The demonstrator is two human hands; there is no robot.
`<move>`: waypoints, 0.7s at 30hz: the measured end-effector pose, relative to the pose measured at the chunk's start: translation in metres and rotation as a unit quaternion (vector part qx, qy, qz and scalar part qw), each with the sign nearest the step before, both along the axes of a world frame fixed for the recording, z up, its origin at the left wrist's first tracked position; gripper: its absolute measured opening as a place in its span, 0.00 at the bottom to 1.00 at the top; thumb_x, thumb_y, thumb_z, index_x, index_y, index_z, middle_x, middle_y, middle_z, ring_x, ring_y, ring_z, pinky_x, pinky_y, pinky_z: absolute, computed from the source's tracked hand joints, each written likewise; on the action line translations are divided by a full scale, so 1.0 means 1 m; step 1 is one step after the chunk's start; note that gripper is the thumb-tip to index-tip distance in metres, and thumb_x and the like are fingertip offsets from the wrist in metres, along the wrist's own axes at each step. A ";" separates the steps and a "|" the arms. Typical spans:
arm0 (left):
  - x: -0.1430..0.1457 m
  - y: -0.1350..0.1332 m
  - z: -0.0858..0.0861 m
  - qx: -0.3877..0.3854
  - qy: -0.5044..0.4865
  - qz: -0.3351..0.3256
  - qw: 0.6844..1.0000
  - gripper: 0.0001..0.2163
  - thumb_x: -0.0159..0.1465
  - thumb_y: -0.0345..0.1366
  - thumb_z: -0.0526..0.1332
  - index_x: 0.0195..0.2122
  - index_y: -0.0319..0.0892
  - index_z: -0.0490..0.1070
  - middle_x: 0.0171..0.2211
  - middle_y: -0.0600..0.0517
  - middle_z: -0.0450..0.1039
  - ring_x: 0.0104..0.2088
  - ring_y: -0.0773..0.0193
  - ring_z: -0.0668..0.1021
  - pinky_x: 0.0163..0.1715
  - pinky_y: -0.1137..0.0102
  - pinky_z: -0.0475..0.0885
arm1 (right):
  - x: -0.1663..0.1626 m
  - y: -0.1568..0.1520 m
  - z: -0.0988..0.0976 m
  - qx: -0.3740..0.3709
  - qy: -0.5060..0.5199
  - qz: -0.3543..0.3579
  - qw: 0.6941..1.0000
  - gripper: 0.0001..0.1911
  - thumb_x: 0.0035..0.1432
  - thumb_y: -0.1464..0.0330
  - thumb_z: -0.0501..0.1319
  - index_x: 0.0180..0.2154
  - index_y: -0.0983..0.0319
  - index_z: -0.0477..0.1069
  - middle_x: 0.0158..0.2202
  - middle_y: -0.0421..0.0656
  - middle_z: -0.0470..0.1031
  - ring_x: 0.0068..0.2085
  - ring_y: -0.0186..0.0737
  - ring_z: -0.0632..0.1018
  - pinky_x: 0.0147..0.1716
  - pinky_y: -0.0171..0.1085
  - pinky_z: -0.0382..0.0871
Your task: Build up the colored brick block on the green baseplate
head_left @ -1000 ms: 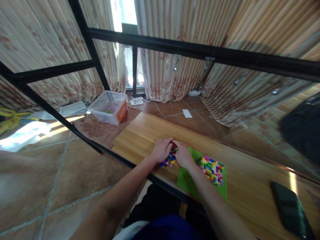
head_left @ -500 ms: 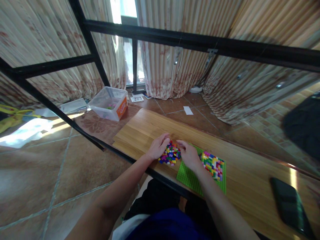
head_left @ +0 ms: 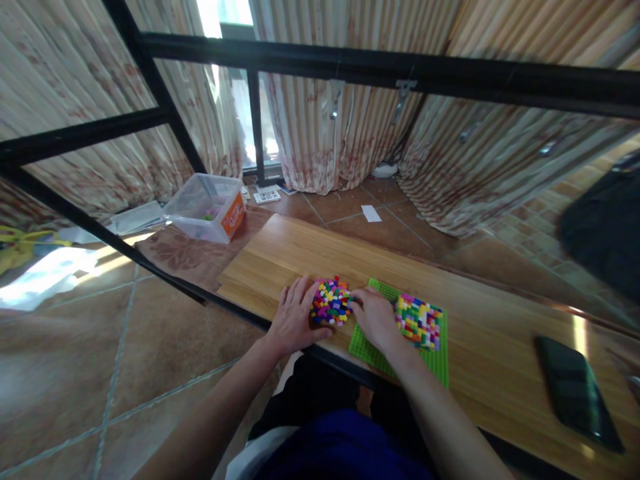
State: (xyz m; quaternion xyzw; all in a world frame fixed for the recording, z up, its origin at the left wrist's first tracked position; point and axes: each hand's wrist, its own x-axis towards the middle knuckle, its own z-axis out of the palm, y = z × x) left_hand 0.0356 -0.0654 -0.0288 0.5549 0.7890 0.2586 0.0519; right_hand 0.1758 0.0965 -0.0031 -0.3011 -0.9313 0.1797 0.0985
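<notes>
A heap of small multicoloured toy bricks (head_left: 332,301) lies on the wooden table. My left hand (head_left: 295,319) rests at the heap's left side, fingers and thumb spread around its edge. At the opposite side, my right hand (head_left: 373,313) has its fingers bent together against the bricks; what is between the fingertips is hidden. Beneath my right wrist is a green studded baseplate (head_left: 437,363). It carries a tightly packed block of coloured bricks (head_left: 419,321) on its right part, partly covered by my forearm.
A dark phone (head_left: 575,387) lies on the wooden table (head_left: 493,353) at the right. Beyond its left end, a clear plastic bin (head_left: 197,227) with an orange label stands on the floor. A black metal bar (head_left: 320,60) crosses in front of the curtains.
My left hand has spread its fingers and shifted nearer the table's front edge. My right hand's fingers have drawn in at the heap. The heap looks more gathered, and the camera view has shifted.
</notes>
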 end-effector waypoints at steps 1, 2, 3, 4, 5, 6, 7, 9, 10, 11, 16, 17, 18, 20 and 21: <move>0.002 0.004 0.000 -0.006 0.009 0.011 1.000 0.49 0.49 0.55 0.70 0.67 0.42 0.51 0.67 0.36 0.50 0.67 0.39 0.55 0.64 0.44 0.50 | -0.003 0.000 -0.001 0.001 0.002 -0.006 1.000 0.11 0.60 0.72 0.56 0.39 0.61 0.77 0.38 0.47 0.75 0.40 0.42 0.76 0.44 0.38 0.66; 0.003 0.008 0.000 -0.011 0.017 0.019 1.000 0.49 0.49 0.56 0.69 0.67 0.42 0.51 0.67 0.36 0.50 0.67 0.39 0.55 0.63 0.43 0.49 | -0.005 -0.001 -0.002 0.003 0.004 -0.010 1.000 0.11 0.60 0.72 0.56 0.38 0.61 0.77 0.38 0.46 0.75 0.40 0.41 0.76 0.44 0.38 0.66; 0.005 0.012 0.001 -0.016 0.024 0.024 0.999 0.49 0.49 0.58 0.68 0.67 0.41 0.51 0.67 0.35 0.50 0.67 0.39 0.55 0.63 0.43 0.49 | -0.007 -0.001 -0.002 0.004 0.006 -0.013 1.000 0.10 0.60 0.72 0.56 0.37 0.61 0.77 0.37 0.46 0.75 0.39 0.40 0.75 0.43 0.37 0.66; 0.006 0.016 0.001 -0.021 0.031 0.027 0.999 0.49 0.50 0.59 0.67 0.67 0.41 0.51 0.67 0.35 0.50 0.67 0.40 0.55 0.63 0.43 0.49 | -0.007 -0.002 -0.002 0.003 0.009 -0.015 1.000 0.10 0.60 0.73 0.56 0.36 0.61 0.77 0.37 0.45 0.75 0.39 0.40 0.75 0.43 0.36 0.65; 0.007 0.020 0.001 -0.026 0.037 0.028 0.999 0.48 0.50 0.60 0.66 0.67 0.41 0.51 0.67 0.36 0.50 0.67 0.40 0.55 0.63 0.43 0.49 | -0.007 -0.003 -0.002 0.001 0.012 -0.018 1.000 0.10 0.59 0.73 0.56 0.36 0.61 0.76 0.36 0.45 0.74 0.39 0.39 0.75 0.43 0.36 0.65; 0.008 0.023 0.002 -0.030 0.042 0.029 0.998 0.48 0.51 0.61 0.65 0.67 0.41 0.51 0.67 0.36 0.50 0.67 0.40 0.54 0.63 0.43 0.49 | -0.006 -0.004 0.000 -0.003 0.018 -0.022 1.000 0.09 0.59 0.73 0.56 0.35 0.61 0.76 0.36 0.45 0.74 0.39 0.39 0.75 0.43 0.36 0.65; 0.009 0.027 0.002 -0.033 0.046 0.028 0.998 0.48 0.51 0.61 0.65 0.67 0.41 0.51 0.67 0.36 0.50 0.67 0.40 0.54 0.63 0.43 0.50 | -0.005 -0.005 0.003 -0.009 0.029 -0.025 0.999 0.09 0.60 0.73 0.56 0.35 0.61 0.76 0.35 0.44 0.74 0.39 0.39 0.75 0.43 0.36 0.65; 0.010 0.032 0.002 -0.033 0.053 0.020 0.998 0.47 0.52 0.61 0.64 0.67 0.42 0.52 0.67 0.36 0.50 0.67 0.41 0.55 0.63 0.44 0.50 | 0.001 -0.008 0.010 -0.028 0.069 -0.029 0.997 0.10 0.61 0.72 0.55 0.34 0.61 0.75 0.34 0.44 0.75 0.38 0.39 0.75 0.42 0.36 0.65; 0.010 0.035 0.003 -0.031 0.055 0.016 0.998 0.46 0.53 0.61 0.63 0.67 0.42 0.52 0.67 0.36 0.51 0.66 0.41 0.55 0.63 0.44 0.50 | 0.005 -0.010 0.014 -0.038 0.096 -0.032 0.994 0.10 0.61 0.71 0.54 0.34 0.61 0.74 0.34 0.44 0.75 0.38 0.39 0.75 0.41 0.36 0.66; 0.010 0.036 0.003 -0.027 0.056 0.013 0.998 0.45 0.53 0.61 0.63 0.66 0.42 0.53 0.67 0.36 0.51 0.66 0.42 0.56 0.63 0.45 0.50 | 0.011 -0.011 0.018 -0.048 0.126 -0.037 0.990 0.10 0.61 0.70 0.54 0.34 0.61 0.74 0.34 0.44 0.76 0.37 0.39 0.76 0.41 0.37 0.66; 0.005 0.036 0.005 -0.004 0.037 0.002 0.999 0.40 0.55 0.58 0.64 0.65 0.45 0.56 0.65 0.39 0.56 0.65 0.45 0.58 0.63 0.49 0.52 | 0.056 -0.004 0.033 -0.077 0.231 -0.110 0.964 0.14 0.62 0.65 0.55 0.44 0.60 0.75 0.40 0.46 0.78 0.38 0.41 0.77 0.40 0.40 0.70; 0.004 0.036 0.005 -0.002 0.031 0.002 1.000 0.39 0.55 0.58 0.64 0.64 0.45 0.57 0.65 0.40 0.57 0.65 0.46 0.59 0.63 0.49 0.53 | 0.067 0.000 0.034 -0.073 0.235 -0.127 0.961 0.14 0.62 0.64 0.55 0.45 0.60 0.75 0.40 0.46 0.78 0.39 0.41 0.77 0.40 0.40 0.70; 0.003 0.035 0.005 0.000 0.027 0.003 1.000 0.38 0.56 0.58 0.63 0.64 0.45 0.58 0.64 0.40 0.58 0.65 0.46 0.60 0.63 0.49 0.53 | 0.077 0.006 0.034 -0.064 0.233 -0.142 0.960 0.15 0.62 0.63 0.55 0.45 0.60 0.76 0.40 0.46 0.78 0.39 0.41 0.77 0.40 0.40 0.70; 0.002 0.035 0.005 0.000 0.022 0.006 1.000 0.36 0.57 0.57 0.62 0.62 0.45 0.60 0.63 0.40 0.59 0.64 0.46 0.61 0.62 0.49 0.53 | 0.094 0.017 0.033 -0.041 0.229 -0.167 0.958 0.14 0.62 0.63 0.55 0.42 0.60 0.77 0.38 0.46 0.78 0.37 0.41 0.77 0.38 0.40 0.70; 0.002 0.035 0.005 -0.001 0.021 0.005 1.000 0.35 0.58 0.57 0.62 0.62 0.45 0.61 0.63 0.41 0.60 0.63 0.46 0.62 0.62 0.49 0.53 | 0.101 0.023 0.031 -0.029 0.228 -0.178 0.957 0.14 0.61 0.63 0.55 0.41 0.60 0.77 0.37 0.46 0.78 0.36 0.41 0.77 0.38 0.40 0.70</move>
